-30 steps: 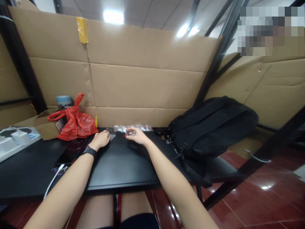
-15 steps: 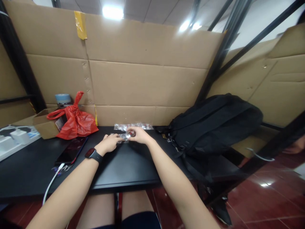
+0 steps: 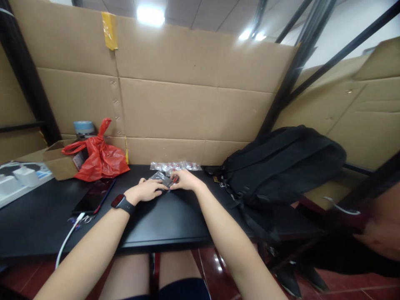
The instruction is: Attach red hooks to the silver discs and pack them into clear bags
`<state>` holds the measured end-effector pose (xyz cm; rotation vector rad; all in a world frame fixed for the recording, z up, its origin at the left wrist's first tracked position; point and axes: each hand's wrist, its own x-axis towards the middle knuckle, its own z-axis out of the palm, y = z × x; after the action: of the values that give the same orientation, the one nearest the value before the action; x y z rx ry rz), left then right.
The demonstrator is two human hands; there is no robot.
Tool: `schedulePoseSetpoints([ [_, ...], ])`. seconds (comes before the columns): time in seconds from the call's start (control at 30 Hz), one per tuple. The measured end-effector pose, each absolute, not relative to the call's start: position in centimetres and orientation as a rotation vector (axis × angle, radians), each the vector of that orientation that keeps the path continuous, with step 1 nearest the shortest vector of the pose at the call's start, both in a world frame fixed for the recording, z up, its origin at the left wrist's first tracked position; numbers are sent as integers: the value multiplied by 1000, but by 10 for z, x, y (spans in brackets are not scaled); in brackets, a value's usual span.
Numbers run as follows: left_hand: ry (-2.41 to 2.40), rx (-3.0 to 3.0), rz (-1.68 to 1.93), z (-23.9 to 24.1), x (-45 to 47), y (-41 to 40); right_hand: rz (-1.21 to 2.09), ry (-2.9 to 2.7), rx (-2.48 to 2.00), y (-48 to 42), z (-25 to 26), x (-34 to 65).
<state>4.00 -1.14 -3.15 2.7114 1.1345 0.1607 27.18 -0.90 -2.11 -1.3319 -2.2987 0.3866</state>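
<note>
- Your left hand (image 3: 146,191) pinches the clear bag (image 3: 160,178), which lies on the black table (image 3: 162,221) near the cardboard wall (image 3: 193,108); hold its mouth wide.
- Your right hand (image 3: 185,181) grips a red part (image 3: 175,180) touching the bag; probably best eased slowly.

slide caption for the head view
Left hand and right hand hold a small clear packet at a black desk, red bag and black backpack alongside.

I sit at a black counter (image 3: 162,227). Behind it rises a brown cardboard wall (image 3: 193,108), with two ceiling lights (image 3: 150,14) glowing above. Slanted black metal posts (image 3: 283,98) stand right of the counter, and glossy dark-red floor tiles (image 3: 337,287) lie below.
</note>
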Motion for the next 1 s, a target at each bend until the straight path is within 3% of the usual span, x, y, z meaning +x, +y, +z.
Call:
schedulePoseSetpoints([
  [0.6,1016,2682,234,-30,40,-11,291,-2215,-1325,-6,-21,272],
  [1.0,1103,2663,90,-30,40,-13,559,-2331,-1196,-1,-26,273],
])
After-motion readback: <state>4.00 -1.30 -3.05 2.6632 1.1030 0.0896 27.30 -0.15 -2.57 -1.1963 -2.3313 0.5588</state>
